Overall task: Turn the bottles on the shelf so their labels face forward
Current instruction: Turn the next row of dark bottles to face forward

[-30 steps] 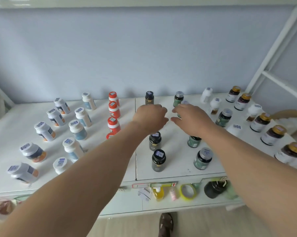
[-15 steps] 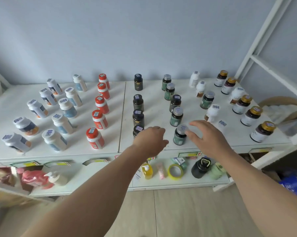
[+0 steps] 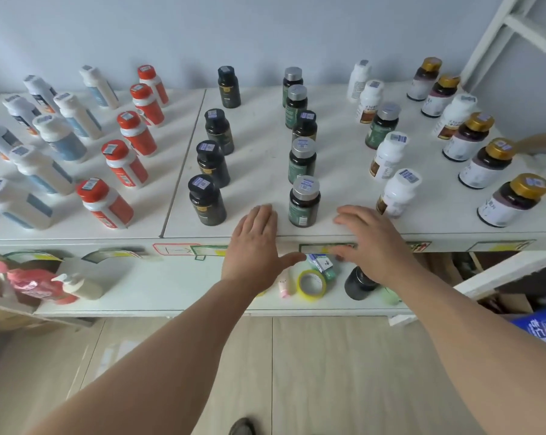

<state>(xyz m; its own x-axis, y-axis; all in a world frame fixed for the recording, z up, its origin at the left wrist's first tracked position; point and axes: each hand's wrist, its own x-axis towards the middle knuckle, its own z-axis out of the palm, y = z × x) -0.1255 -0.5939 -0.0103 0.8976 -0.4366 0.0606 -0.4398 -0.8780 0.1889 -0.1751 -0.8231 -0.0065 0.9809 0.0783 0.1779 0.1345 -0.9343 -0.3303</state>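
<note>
Rows of pill bottles stand on the white shelf top [image 3: 265, 158]. A column of black bottles ends at the front one [image 3: 206, 200]. To its right runs a column of green-labelled bottles with grey caps, the nearest [image 3: 304, 202] by the front edge. My left hand [image 3: 256, 249] hovers flat, fingers straight, just left of that green bottle and holds nothing. On the bottle's other side, my right hand [image 3: 370, 243] is spread over the shelf edge, also holding nothing.
Red bottles [image 3: 106, 204] and white bottles with blue labels [image 3: 15, 204] fill the left half. White bottles [image 3: 397, 193] and gold-capped ones [image 3: 515, 200] fill the right. A lower shelf holds a yellow tape roll [image 3: 311, 284], a black jar [image 3: 358, 285], a pink pouch [image 3: 36, 285] and a pump bottle [image 3: 81, 287].
Both hands have drawn back from the middle of the shelf to its front edge, and their fingers have opened out. The camera has pulled back and tilted down.
</note>
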